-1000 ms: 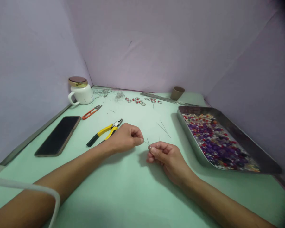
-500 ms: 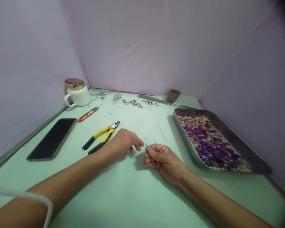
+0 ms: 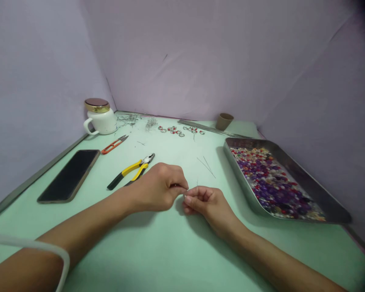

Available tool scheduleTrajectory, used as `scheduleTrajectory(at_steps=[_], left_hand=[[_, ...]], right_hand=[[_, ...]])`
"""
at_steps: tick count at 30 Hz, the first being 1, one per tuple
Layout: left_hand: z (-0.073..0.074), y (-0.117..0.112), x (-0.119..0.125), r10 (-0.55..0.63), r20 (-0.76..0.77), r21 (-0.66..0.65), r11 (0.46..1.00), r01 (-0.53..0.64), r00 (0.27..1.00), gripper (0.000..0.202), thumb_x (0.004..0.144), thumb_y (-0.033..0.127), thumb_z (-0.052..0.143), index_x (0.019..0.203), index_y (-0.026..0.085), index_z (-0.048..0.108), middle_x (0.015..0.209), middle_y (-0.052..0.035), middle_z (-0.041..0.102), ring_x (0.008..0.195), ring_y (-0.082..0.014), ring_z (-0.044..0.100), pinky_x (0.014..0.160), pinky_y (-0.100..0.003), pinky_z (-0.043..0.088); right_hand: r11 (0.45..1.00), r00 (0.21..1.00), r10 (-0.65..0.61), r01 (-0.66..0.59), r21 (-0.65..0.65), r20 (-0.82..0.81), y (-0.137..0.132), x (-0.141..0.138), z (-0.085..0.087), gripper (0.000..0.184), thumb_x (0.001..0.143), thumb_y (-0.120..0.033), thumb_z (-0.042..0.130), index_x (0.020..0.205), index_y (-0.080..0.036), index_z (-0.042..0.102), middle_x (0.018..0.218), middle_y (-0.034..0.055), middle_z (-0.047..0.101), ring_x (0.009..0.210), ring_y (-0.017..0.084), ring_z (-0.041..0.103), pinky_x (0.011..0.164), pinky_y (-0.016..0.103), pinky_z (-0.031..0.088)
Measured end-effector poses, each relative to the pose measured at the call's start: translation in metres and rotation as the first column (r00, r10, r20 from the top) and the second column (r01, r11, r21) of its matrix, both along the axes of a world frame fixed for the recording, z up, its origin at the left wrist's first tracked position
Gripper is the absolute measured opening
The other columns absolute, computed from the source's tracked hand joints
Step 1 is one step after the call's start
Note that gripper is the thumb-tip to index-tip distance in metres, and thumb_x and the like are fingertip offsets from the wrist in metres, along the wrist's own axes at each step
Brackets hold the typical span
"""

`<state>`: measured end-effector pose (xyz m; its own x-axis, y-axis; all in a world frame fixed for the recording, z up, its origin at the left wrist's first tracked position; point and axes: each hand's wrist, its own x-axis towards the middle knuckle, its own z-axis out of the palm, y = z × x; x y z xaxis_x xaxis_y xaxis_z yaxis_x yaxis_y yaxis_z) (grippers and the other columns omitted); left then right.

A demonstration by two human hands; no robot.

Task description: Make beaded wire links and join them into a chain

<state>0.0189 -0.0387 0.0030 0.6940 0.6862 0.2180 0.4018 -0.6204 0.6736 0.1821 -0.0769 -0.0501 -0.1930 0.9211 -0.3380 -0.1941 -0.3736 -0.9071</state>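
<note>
My left hand (image 3: 167, 188) is closed, thumb and forefinger pinched at the end of a thin wire that is mostly hidden. Right against its fingertips, my right hand (image 3: 205, 202) is closed in a pinch around a small wire piece. A fine wire end (image 3: 197, 182) sticks up behind the right forefinger. What else the right fingers cover cannot be made out. Just beyond the left hand lie yellow and black pliers (image 3: 134, 170). Two loose straight wires (image 3: 206, 167) rest on the green table (image 3: 176, 251) past the right hand.
On the right stands a metal tray (image 3: 246, 194) of mixed beads. To the left are a phone (image 3: 69, 176), orange thread snips (image 3: 114, 144) and a lidded white mug (image 3: 101, 121). Wire scraps (image 3: 152, 123), beaded wire pieces (image 3: 172, 130), a wire bundle (image 3: 207, 127) and a brown cup (image 3: 224, 121) line the back.
My left hand has moved right and closed in a pinch on the wire end at my right fingertips. The right hand keeps its grip, and the view has shifted slightly.
</note>
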Motion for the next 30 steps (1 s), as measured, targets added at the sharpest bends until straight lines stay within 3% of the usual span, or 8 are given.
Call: scheduleTrajectory(at_steps=[3, 5, 13, 16, 18, 21, 24, 30], left_hand=[[-0.003, -0.006, 0.001, -0.003, 0.021, 0.282, 0.959, -0.004, 1.000, 0.017, 0.069, 0.008, 0.045, 0.064, 0.014, 0.060, 0.064, -0.0029, 0.057, 0.056, -0.0100, 0.050, 0.052, -0.021, 0.038], [-0.005, -0.006, 0.001, 0.076, 0.014, 0.326, 0.942, -0.077, 0.997, 0.015, 0.068, 0.007, 0.046, 0.062, 0.014, 0.058, 0.061, -0.0021, 0.055, 0.053, -0.0097, 0.047, 0.050, -0.022, 0.037], [-0.008, 0.003, 0.004, 0.228, -0.099, 0.131, 0.968, -0.214, 0.969, 0.013, 0.068, 0.010, 0.049, 0.060, 0.015, 0.057, 0.059, 0.0003, 0.058, 0.053, -0.0093, 0.049, 0.049, -0.020, 0.037], [-0.008, 0.000, 0.004, 0.274, -0.099, 0.168, 0.952, -0.255, 0.957, 0.015, 0.069, 0.012, 0.049, 0.074, 0.015, 0.063, 0.085, -0.0037, 0.063, 0.054, -0.0087, 0.049, 0.053, -0.023, 0.040], [-0.007, -0.003, 0.005, 0.308, -0.063, 0.106, 0.948, -0.301, 0.949, 0.022, 0.070, 0.014, 0.050, 0.087, 0.016, 0.063, 0.092, -0.0051, 0.063, 0.050, -0.0078, 0.048, 0.051, -0.023, 0.040], [-0.006, -0.006, 0.008, 0.338, -0.065, -0.156, 0.926, -0.344, 0.939, 0.025, 0.070, 0.019, 0.051, 0.092, 0.015, 0.062, 0.065, -0.0010, 0.063, 0.043, -0.0083, 0.046, 0.042, -0.021, 0.038], [-0.008, -0.006, 0.011, 0.320, -0.072, -0.302, 0.896, -0.327, 0.945, 0.014, 0.069, 0.018, 0.051, 0.075, 0.015, 0.063, 0.052, 0.0018, 0.057, 0.045, -0.0089, 0.048, 0.043, -0.019, 0.037], [-0.012, -0.004, 0.010, 0.199, -0.075, -0.178, 0.962, -0.210, 0.977, 0.012, 0.068, 0.012, 0.049, 0.061, 0.016, 0.058, 0.051, 0.0040, 0.053, 0.049, -0.0068, 0.047, 0.046, -0.017, 0.035]], right_hand=[[0.998, 0.979, -0.043, 0.034, -0.047, -0.199, 0.004, 0.004, 0.000, 0.022, 0.057, -0.027, 0.074, 0.068, -0.013, 0.062, 0.058, -0.0006, 0.062, 0.052, 0.008, 0.057, 0.058, 0.023, 0.048], [0.995, 0.948, -0.025, -0.005, -0.095, -0.318, 0.005, 0.006, -0.001, 0.021, 0.059, -0.026, 0.074, 0.070, -0.013, 0.061, 0.059, -0.0014, 0.062, 0.051, 0.007, 0.057, 0.057, 0.021, 0.049], [0.981, 0.898, 0.070, -0.142, -0.135, -0.434, 0.005, 0.009, -0.004, 0.019, 0.061, -0.025, 0.073, 0.070, -0.012, 0.061, 0.057, -0.0021, 0.062, 0.048, 0.006, 0.056, 0.055, 0.020, 0.050], [0.989, 0.914, 0.049, -0.102, -0.111, -0.403, 0.005, 0.009, -0.004, 0.018, 0.063, -0.024, 0.072, 0.070, -0.012, 0.061, 0.058, -0.0009, 0.063, 0.050, 0.007, 0.058, 0.056, 0.021, 0.051], [0.994, 0.924, 0.026, -0.065, -0.092, -0.381, 0.005, 0.008, -0.004, 0.017, 0.063, -0.023, 0.072, 0.071, -0.012, 0.061, 0.059, -0.0005, 0.064, 0.051, 0.007, 0.059, 0.057, 0.021, 0.051], [0.996, 0.934, 0.031, -0.058, -0.067, -0.356, 0.004, 0.007, -0.003, 0.016, 0.065, -0.023, 0.070, 0.070, -0.012, 0.061, 0.060, 0.0003, 0.064, 0.052, 0.007, 0.059, 0.058, 0.022, 0.051], [0.996, 0.938, 0.047, -0.071, -0.058, -0.342, 0.002, 0.006, -0.003, 0.016, 0.065, -0.024, 0.070, 0.069, -0.011, 0.061, 0.059, 0.0002, 0.064, 0.051, 0.007, 0.059, 0.057, 0.021, 0.051], [0.971, 0.934, 0.162, -0.208, -0.116, -0.319, 0.006, 0.011, 0.000, 0.019, 0.060, -0.024, 0.073, 0.062, -0.011, 0.059, 0.052, -0.0012, 0.062, 0.044, 0.007, 0.056, 0.052, 0.023, 0.052]])
